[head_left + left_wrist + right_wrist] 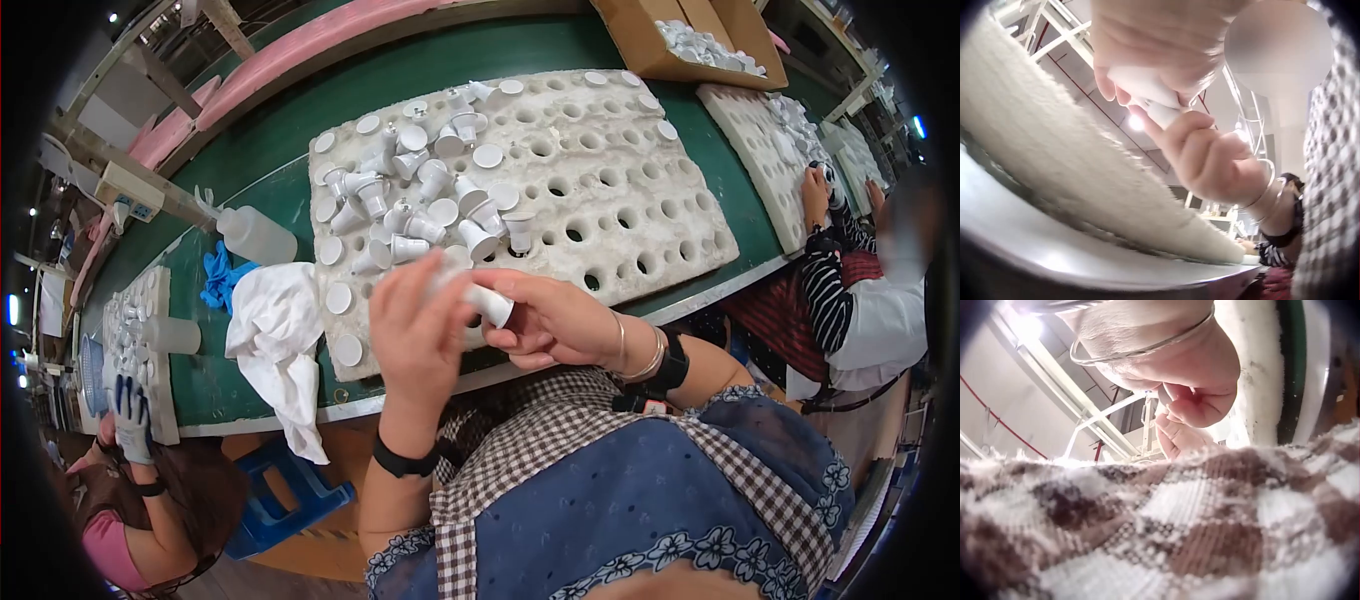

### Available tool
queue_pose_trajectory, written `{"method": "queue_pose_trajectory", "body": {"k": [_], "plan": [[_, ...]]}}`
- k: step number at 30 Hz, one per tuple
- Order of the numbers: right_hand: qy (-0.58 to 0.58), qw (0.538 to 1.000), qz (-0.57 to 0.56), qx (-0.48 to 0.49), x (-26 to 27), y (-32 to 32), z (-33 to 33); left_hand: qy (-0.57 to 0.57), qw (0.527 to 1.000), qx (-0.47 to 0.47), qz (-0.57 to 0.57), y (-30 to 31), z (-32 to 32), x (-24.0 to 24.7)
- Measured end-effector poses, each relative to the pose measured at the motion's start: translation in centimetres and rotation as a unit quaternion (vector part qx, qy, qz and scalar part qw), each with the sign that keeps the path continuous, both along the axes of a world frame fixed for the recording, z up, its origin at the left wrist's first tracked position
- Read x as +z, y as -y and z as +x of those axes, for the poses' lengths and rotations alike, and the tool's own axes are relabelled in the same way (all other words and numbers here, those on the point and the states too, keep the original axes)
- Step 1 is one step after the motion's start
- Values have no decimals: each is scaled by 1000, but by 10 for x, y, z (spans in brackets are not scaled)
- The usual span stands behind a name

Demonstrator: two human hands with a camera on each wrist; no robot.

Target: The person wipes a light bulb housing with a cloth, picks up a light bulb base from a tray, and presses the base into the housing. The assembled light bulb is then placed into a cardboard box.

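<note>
In the head view, my right hand pinches a white cup-shaped part between thumb and fingers, its wide end toward me. My left hand, blurred, is raised beside it, with its fingertips at the part's far end. From the left wrist view, my left hand has its fingers curled round a white piece that meets the part in my right hand. Both hands are above the near edge of a pale foam board. Many white cup-shaped parts lie heaped on its left half.
The board has rows of holes, some filled with white discs. To its left are a white cloth, a blue glove and a plastic bottle. A cardboard box stands behind. People work at both sides.
</note>
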State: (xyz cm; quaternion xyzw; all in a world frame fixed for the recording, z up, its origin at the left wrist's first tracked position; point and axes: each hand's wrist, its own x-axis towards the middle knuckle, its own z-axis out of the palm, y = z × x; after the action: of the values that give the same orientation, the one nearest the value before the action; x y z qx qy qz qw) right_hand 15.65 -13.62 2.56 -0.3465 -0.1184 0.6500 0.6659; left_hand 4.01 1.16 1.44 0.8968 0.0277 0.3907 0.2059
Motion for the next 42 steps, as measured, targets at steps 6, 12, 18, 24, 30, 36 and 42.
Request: {"method": "queue_pose_trajectory", "body": {"k": [6,12,18,24,30,36,42], "plan": [[-35,998,6,45,-1,1,4,26,995,45,-81,7,-10,6],[-8,998,2,55,4,1,-1,-32,988,85,-126,-6,-18,-2],[-1,998,-10,60,11,-3,-2,4,989,33,-147,6,-26,12],[139,989,0,53,12,-1,-2,-12,984,145,-104,-31,-41,5],[370,926,20,68,17,-3,2,-132,883,450,-11,-98,-108,-2],[651,756,65,28,31,-24,-10,-251,876,386,-143,-133,-146,-38],[667,739,58,73,30,-50,-21,26,954,163,-252,-66,-124,6]]}}
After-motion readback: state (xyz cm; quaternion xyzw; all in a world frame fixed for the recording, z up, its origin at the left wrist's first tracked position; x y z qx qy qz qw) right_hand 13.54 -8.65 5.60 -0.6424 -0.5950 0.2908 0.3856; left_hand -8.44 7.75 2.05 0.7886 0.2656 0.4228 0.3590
